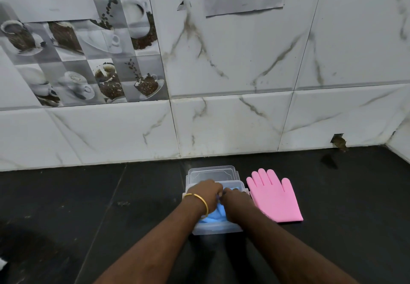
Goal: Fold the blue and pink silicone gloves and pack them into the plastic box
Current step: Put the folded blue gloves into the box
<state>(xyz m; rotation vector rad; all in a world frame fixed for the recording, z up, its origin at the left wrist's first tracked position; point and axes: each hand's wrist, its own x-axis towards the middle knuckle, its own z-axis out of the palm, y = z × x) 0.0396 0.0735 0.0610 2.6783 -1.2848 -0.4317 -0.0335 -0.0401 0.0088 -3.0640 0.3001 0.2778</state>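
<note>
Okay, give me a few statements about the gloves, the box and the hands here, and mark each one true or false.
1. The pink glove lies flat on the dark counter, to the right of the plastic box. True.
2. The pink glove is already folded. False: it is spread out with all its fingers open.
3. Both hands are at the box, the left hand and the right hand pressing on the blue glove. True.
4. The lid is shut on the box. False: it lies off the box, behind it near the wall.
5. A bangle is on the right wrist. False: it is on the left wrist.
</note>
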